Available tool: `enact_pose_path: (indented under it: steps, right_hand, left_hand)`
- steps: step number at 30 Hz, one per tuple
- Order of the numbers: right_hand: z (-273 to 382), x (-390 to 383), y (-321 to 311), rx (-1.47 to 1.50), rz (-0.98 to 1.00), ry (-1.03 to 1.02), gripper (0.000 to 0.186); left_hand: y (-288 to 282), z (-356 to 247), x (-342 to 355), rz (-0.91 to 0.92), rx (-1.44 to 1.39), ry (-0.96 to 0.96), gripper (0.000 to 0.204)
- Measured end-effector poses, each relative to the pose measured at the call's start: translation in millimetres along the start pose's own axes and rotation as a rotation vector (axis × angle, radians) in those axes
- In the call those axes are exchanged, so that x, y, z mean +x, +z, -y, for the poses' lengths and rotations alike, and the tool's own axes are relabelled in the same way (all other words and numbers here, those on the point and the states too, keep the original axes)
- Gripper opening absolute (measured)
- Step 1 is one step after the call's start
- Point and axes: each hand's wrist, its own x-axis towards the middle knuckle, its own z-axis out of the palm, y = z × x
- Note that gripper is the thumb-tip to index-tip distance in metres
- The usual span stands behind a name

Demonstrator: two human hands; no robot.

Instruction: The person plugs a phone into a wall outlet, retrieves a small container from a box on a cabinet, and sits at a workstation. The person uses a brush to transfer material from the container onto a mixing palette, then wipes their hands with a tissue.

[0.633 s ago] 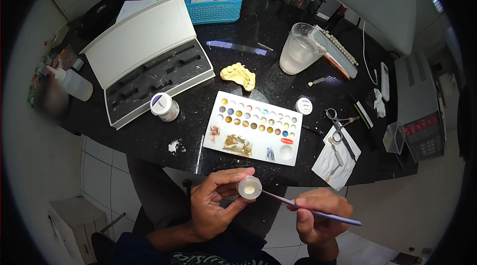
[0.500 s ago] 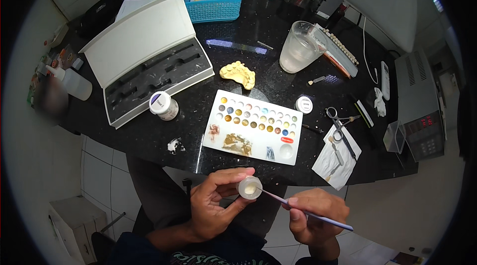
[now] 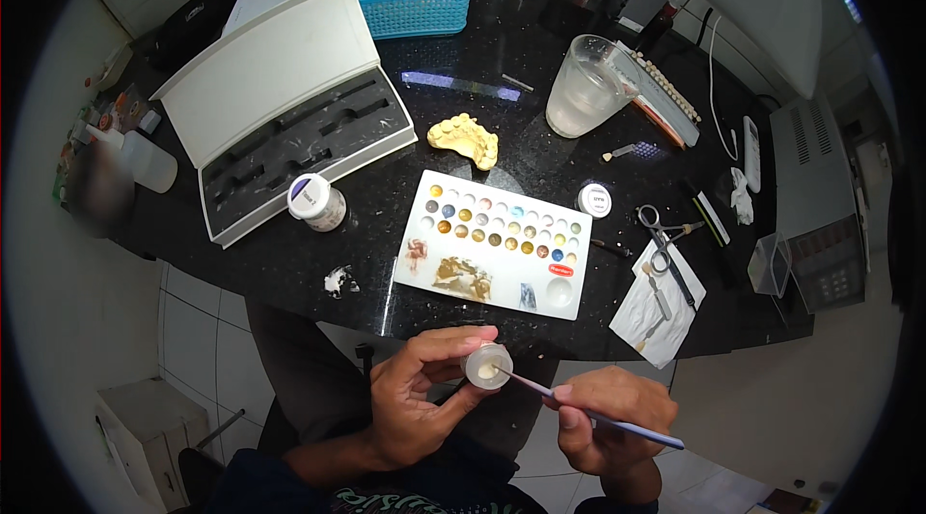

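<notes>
My left hand [image 3: 420, 389] grips a small open jar [image 3: 487, 365] of cream-white powder just below the desk's front edge. My right hand [image 3: 612, 422] holds a slim lilac-handled tool [image 3: 641, 435] whose thin tip reaches into that jar; I cannot tell whether it is a brush or spatula. Just beyond both hands lies a white palette [image 3: 492, 287] of coloured wells and smears, with a yellow dental cast [image 3: 463, 138] behind it. A closed white jar [image 3: 316, 205] stands left of the palette, and a small white lid or pot [image 3: 594, 201] beside its back right corner.
On the black desk [image 3: 251, 263] are an open white case [image 3: 260, 80], a blue basket [image 3: 410, 17], a water glass [image 3: 584, 90], a shade guide [image 3: 656, 90], scissors [image 3: 651, 234] on white paper [image 3: 641, 321], bottles [image 3: 149, 162] at left and a grey machine [image 3: 820, 205] at right.
The tool's tip has moved slightly further into the jar, and my right hand has shifted a little left with it. The view has shifted slightly.
</notes>
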Motion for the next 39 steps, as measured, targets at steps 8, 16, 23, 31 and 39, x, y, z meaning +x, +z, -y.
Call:
enact_pose_path:
  steps: [8,16,23,31,39]
  right_hand:
    - [-4,-2,1,0.03,0.001,-0.017,0.013]
    - [-4,2,2,0.002,0.013,-0.066,0.011]
    - [-8,-5,4,0.026,-0.005,-0.043,0.01]
    - [-6,-3,0,-0.018,-0.054,-0.048,0.01]
    - [-9,-11,1,0.027,-0.029,0.004,0.011]
  left_hand:
    - [-1,0,0,0.01,0.002,-0.001,0.043]
    - [-2,-1,0,0.019,0.0,-0.008,0.042]
    - [-1,0,0,0.015,-0.014,-0.004,0.042]
    - [-2,0,1,0.027,0.042,0.033,0.042]
    - [-2,0,0,0.025,0.063,0.038,0.042]
